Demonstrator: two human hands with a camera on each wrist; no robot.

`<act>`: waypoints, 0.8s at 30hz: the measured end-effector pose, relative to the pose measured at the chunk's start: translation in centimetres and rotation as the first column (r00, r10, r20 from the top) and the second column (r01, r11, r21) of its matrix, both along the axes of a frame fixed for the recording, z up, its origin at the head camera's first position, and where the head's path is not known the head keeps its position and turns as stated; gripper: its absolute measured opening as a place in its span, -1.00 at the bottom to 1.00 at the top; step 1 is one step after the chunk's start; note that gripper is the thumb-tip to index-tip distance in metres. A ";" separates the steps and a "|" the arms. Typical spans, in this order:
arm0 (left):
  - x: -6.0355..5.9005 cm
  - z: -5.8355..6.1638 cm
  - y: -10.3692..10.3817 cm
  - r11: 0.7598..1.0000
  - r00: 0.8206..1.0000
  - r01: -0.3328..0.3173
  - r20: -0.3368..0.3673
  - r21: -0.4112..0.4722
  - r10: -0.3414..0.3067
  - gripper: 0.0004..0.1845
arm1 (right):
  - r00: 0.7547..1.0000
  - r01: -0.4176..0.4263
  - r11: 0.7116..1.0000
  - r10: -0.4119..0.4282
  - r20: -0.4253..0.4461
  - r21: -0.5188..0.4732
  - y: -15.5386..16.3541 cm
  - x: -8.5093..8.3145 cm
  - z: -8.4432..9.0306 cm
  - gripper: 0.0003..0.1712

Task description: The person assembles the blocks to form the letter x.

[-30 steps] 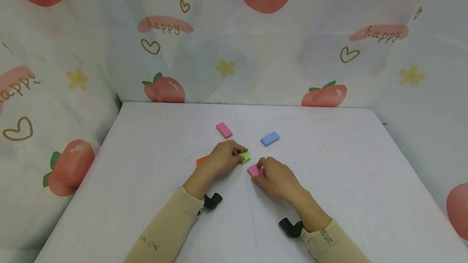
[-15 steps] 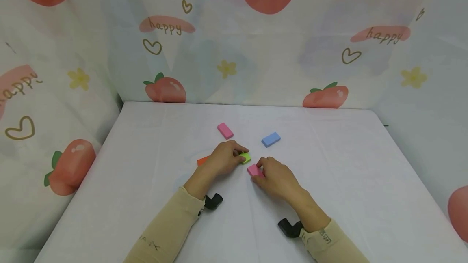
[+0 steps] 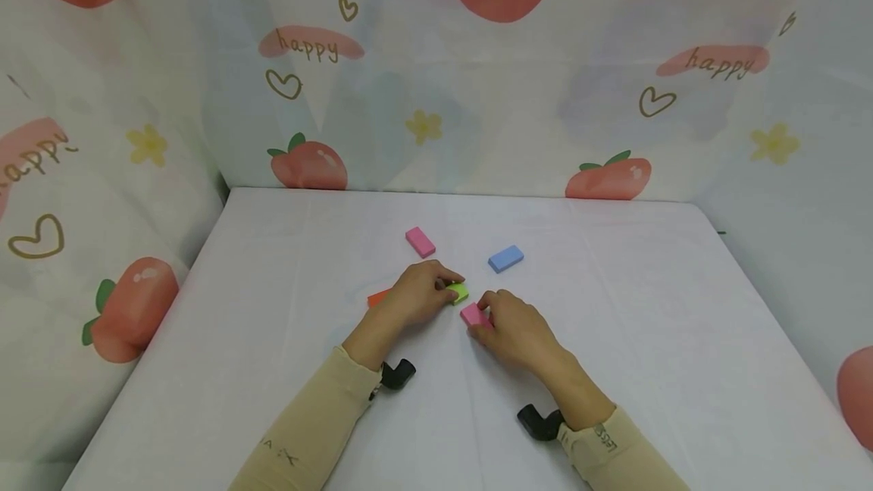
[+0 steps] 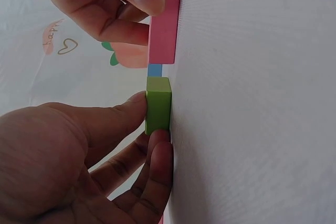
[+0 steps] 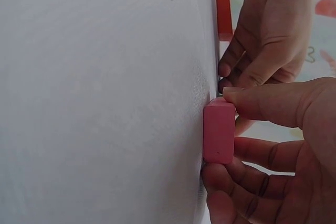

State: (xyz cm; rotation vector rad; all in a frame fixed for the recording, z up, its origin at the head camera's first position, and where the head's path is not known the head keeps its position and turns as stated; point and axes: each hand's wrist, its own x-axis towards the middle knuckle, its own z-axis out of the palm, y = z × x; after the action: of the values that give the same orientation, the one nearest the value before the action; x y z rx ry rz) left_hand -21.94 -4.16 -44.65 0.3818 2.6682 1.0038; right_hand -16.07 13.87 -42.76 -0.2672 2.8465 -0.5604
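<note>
On the white table, my left hand (image 3: 417, 295) pinches a lime green block (image 3: 458, 292) between thumb and fingers. The left wrist view shows that green block (image 4: 158, 104) low against the cloth, fingertips at its sides. Just to the right and nearer to me, my right hand (image 3: 514, 330) grips a pink block (image 3: 474, 315). In the right wrist view the thumb lies along one end of the pink block (image 5: 219, 132) and the curled fingers at the other. A small gap separates the two held blocks in the head view.
Another pink block (image 3: 420, 242) lies beyond my left hand, and a blue block (image 3: 505, 258) lies beyond the right. An orange block (image 3: 378, 298) is partly hidden behind the left wrist. Patterned cloth (image 3: 491, 112) hangs around the white table (image 3: 648, 286).
</note>
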 end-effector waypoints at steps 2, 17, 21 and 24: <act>0.0 0.0 0.0 1.000 1.000 -0.002 -0.001 -0.005 0.002 -0.69 | 1.000 -0.002 1.000 0.002 0.003 -0.001 -0.1 -0.1 0.0 -0.56; -0.2 -0.1 0.0 1.000 1.000 0.005 0.004 0.004 -0.005 -0.69 | 1.000 -0.008 1.000 0.008 -0.008 -0.010 -0.1 -0.5 -0.1 -0.58; -0.2 -0.2 0.0 1.000 1.000 0.005 -0.002 0.001 -0.005 -0.70 | 1.000 -0.010 1.000 0.010 -0.017 -0.007 -0.2 -0.7 -0.2 -0.58; -0.2 -0.3 0.0 1.000 1.000 0.006 -0.004 0.002 -0.006 -0.70 | 1.000 -0.009 1.000 0.009 -0.019 -0.004 -0.3 -0.8 -0.2 -0.58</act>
State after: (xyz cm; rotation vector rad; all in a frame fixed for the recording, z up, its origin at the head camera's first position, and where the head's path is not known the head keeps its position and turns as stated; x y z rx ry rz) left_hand -22.11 -4.17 -44.93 0.3925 2.6688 1.0046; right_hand -16.82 13.59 -43.01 -0.2872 2.8617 -0.5655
